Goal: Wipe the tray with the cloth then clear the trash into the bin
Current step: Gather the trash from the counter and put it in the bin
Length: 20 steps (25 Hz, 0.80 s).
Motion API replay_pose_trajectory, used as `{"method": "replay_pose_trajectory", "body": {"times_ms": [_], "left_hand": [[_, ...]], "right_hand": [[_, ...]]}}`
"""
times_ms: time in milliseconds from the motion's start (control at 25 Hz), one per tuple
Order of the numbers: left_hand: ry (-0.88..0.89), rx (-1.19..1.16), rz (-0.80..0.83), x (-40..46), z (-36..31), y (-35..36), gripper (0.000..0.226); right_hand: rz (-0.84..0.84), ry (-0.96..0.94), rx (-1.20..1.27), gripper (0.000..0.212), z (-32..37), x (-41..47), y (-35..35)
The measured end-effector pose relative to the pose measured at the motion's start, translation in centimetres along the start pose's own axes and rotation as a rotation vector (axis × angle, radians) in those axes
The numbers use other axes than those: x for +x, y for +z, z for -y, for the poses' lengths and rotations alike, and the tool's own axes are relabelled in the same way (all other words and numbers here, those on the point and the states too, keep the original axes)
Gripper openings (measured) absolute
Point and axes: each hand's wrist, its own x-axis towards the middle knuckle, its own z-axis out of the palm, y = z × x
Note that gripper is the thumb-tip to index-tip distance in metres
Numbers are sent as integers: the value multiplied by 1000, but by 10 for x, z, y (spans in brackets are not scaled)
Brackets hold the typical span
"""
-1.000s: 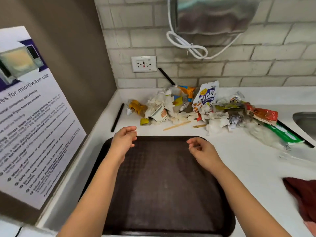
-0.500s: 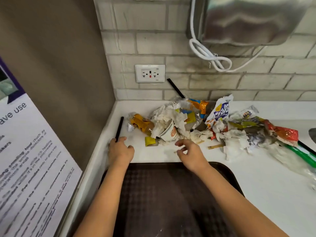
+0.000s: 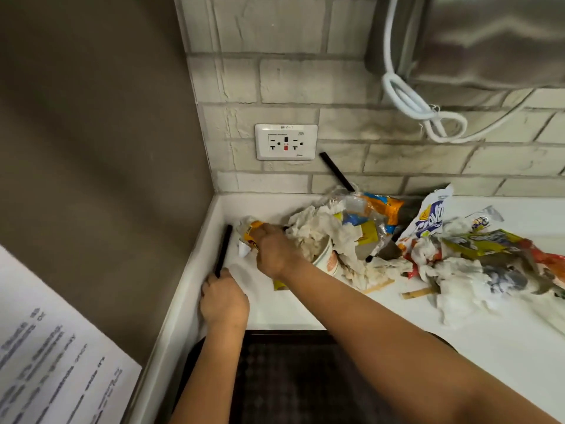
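Note:
The dark brown tray lies on the white counter at the bottom of the view, under my forearms. Beyond it a trash pile of crumpled tissues, wrappers and a paper cup spreads along the wall. My left hand has its fingers curled round the near end of a black straw lying against the left counter edge. My right hand reaches across and grips a yellow-orange wrapper at the pile's left end. No cloth or bin is in view.
A white chip bag, red and green wrappers and wooden sticks lie to the right. A second black straw leans on the brick wall below an outlet. A steel dispenser with a white cable hangs above. A poster covers the left wall.
Both hands left the tray's far edge and moved forward to the trash. The left went to the straw's end, the right crossed left onto the wrapper. The view moved closer.

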Motion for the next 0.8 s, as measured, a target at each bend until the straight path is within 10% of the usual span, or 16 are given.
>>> {"method": "replay_pose_trajectory", "body": {"times_ms": [400, 800], "left_hand": [[-91, -17, -17, 18, -12, -6, 29], [-59, -582, -138, -23, -25, -45, 34]], "right_hand": [[45, 256, -23, 64, -13, 32, 19], [-554, -33, 883, 67, 4, -51, -38]]}}
